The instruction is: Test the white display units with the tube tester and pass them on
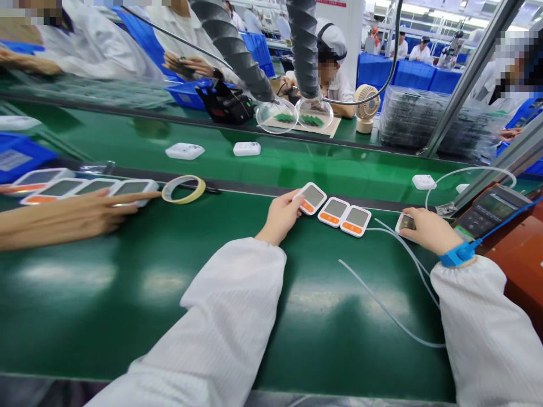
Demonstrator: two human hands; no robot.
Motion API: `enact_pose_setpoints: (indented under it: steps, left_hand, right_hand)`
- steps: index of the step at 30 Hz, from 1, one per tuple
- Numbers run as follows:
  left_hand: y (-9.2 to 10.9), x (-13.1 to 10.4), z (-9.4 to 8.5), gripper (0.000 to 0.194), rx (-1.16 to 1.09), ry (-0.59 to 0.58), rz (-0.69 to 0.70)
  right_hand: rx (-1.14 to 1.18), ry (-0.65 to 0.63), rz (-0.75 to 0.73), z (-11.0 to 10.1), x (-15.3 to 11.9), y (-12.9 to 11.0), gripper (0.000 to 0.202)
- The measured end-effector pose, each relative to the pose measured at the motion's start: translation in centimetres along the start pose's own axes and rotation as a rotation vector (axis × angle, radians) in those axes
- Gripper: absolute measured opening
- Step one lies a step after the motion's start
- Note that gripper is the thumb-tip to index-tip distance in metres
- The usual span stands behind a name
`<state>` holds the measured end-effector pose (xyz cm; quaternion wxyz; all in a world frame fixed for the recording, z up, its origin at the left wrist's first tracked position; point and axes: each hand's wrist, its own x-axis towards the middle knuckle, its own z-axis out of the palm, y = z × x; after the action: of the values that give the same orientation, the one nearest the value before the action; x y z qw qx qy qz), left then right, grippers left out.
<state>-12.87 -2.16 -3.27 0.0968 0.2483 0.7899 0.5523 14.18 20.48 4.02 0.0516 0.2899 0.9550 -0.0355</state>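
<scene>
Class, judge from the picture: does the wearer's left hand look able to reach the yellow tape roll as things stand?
Probably yes: only a slim pen seems to lie between the left hand and the tape roll. That hand grips a white device, though, so setting it down first seems wise.

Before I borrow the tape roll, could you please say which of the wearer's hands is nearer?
Left. The left hand is right of the tape roll; the right hand is farther right, near the handheld meter.
</scene>
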Motion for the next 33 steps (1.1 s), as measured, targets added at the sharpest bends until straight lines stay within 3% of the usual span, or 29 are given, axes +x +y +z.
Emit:
enact_pose_setpoints:
  steps: [6,11,13,15,18,21,26,29,33]
  left_hand:
    - [-0.2,0.0,-0.1,0.026,0.279,0.029,0.097]
    - [1.2,-1.0,0.6,0.028,0.355,0.1,0.235]
    - [2.4,-2.4,1.6,0.028,0.296,0.095,0.338]
    - [3.6,-4.2,2.8,0.025,0.163,-0.008,0.375]
    - [5.1,-7.2,4.7,0.021,-0.106,-0.277,0.233]
    - [5.9,-9.5,6.3,0.026,-0.371,-0.523,0.049]
    - [6.2,-11.2,7.2,0.066,-0.694,-0.855,-0.151]
    - [6.2,-10.8,6.9,0.063,-0.769,-0.855,-0.211]
    - [6.1,-9.7,6.3,0.05,-0.85,-0.815,-0.283]
  right_hand:
    - [-0.012,-0.048,0.022,0.3,0.1,0.3,0.059]
    - [-0.037,-0.045,0.082,0.3,0.2,-0.2,0.076]
    - [-0.043,-0.043,0.112,0.1,0.1,-0.4,0.066]
    - [-0.045,-0.039,0.143,-0.4,0.0,-0.6,0.045]
    - [-0.031,0.002,0.179,-1.6,-0.6,-0.9,0.034]
    - [0.094,0.055,0.108,-2.6,-1.4,-1.9,0.035]
    - [0.481,0.038,-0.089,-2.6,-2.7,-5.2,0.033]
    - [0.578,-0.003,-0.174,-2.5,-2.9,-6.2,0.036]
    - [0.781,-0.142,-0.357,-3.0,-2.9,-5.4,0.037]
